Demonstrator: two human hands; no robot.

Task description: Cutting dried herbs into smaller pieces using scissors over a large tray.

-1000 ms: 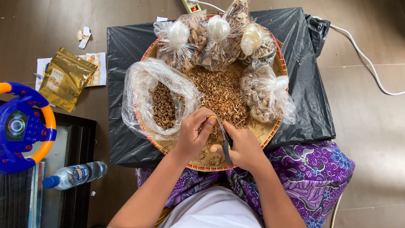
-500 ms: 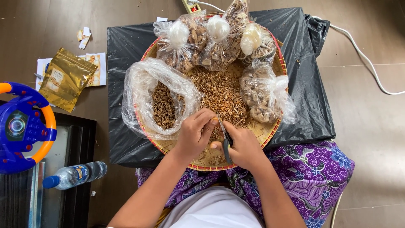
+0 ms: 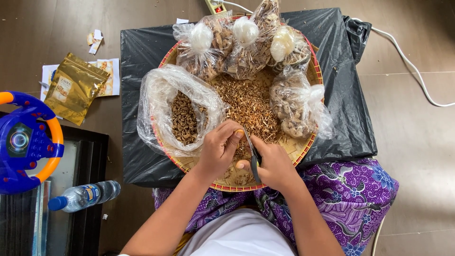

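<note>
The right hand point(image 3: 272, 163) grips dark metal scissors point(image 3: 252, 154); the left hand point(image 3: 219, 147) pinches a small brown piece at the blades. Beyond the fingertips, a large heap of cut brown chips point(image 3: 249, 104) fills the round woven tray point(image 3: 310, 142).

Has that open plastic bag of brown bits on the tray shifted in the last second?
No. The open bag sits at the same place on the left of the woven tray, against the tray's rim.

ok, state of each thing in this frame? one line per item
left hand: pinching a small piece above the tray
right hand: gripping scissors
scissors: blades look nearly closed
woven tray: strewn with loose chopped bits
open plastic bag: mouth open, brown pieces inside
knotted bags: tied shut, filled
water bottle: lying on its side, capped
gold pouch: lying flat
</note>
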